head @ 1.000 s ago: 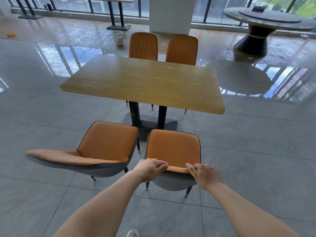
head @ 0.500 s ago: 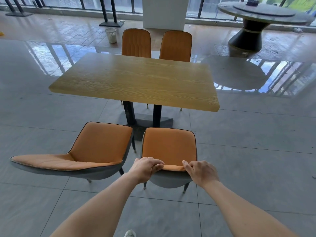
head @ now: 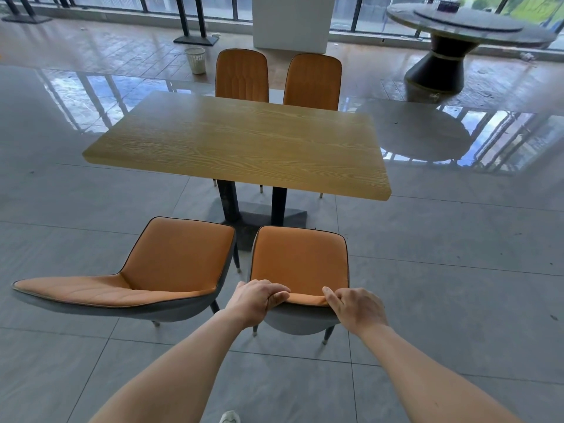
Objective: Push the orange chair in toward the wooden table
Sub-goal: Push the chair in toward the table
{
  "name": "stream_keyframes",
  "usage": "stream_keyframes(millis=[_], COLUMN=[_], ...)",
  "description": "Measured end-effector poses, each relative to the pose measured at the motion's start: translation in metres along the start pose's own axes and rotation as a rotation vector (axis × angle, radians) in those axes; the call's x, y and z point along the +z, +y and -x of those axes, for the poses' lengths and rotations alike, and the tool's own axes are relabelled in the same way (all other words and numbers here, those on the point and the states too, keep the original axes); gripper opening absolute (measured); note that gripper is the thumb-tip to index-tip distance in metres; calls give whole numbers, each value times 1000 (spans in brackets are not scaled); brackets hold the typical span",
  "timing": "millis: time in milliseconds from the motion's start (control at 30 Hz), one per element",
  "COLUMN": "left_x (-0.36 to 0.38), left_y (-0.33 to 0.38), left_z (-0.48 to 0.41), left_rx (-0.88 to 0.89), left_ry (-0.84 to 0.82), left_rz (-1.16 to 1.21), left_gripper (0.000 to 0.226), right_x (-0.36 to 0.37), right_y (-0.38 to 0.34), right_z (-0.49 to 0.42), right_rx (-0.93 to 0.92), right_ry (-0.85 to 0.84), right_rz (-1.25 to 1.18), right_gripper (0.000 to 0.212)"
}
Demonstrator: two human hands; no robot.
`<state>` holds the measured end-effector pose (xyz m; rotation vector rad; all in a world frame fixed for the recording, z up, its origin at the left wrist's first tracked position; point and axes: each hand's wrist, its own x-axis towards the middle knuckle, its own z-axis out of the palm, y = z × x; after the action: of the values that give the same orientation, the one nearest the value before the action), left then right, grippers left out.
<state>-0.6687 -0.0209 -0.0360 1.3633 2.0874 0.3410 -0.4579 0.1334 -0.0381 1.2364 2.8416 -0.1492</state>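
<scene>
Head view: both hands are clamped on the top rim of the chair [head: 300, 261] back. The left hand [head: 258, 302] takes the left corner, fingers curled over the orange padding. The right hand [head: 355, 306] takes the right corner, thumb lying along the rim; its fingers are hidden behind the back. The chair stands on the tiled floor [head: 457, 270] just short of the worktop [head: 244, 141] and faces it. Its seat front is near the dark base [head: 259, 215] and appears not yet under the top. A second chair [head: 177, 261] stands just beside it on the left, turned askew. Two far chairs [head: 242, 75] are tucked in on the opposite side.

The chair looks light and stiff, with a moulded shell on thin metal legs. Only the padding at the rim should give a little under the fingers. The glossy tiles should let the feet slide easily, though a narrow foot could catch at a grout line. Holding both corners of the back, as now, gives good steering. A push from that height could tip the chair forward, so the force should stay level and gentle. The left legs will likely pass close to the second chair and the base.
</scene>
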Motion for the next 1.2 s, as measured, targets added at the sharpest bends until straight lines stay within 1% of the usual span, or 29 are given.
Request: stream_keyframes(millis=[233, 433, 567, 933, 1100, 1200], left_x=[0, -1, -2, 0, -2, -4], left_y=[2, 1, 1, 9, 8, 11], left_z=[1, 3, 4, 10, 8, 9], left_rx=[-15, -16, -21, -27, -34, -33], left_ry=[3, -10, -9, -3, -23, -29], left_rz=[13, 25, 26, 11, 22, 8], left_gripper=[43, 44, 45, 47, 50, 52], right_x=[-2, -6, -10, -7, -9, -12], right_y=[-2, -4, -5, 2, -1, -1], right_z=[3, 8, 8, 8, 9, 9], right_rx=[2, -20, -20, -39, -8, -12], right_ry=[3, 6, 7, 26, 3, -6], right_rz=[11, 48, 35, 22, 6, -41], right_gripper=[79, 74, 66, 70, 69, 62])
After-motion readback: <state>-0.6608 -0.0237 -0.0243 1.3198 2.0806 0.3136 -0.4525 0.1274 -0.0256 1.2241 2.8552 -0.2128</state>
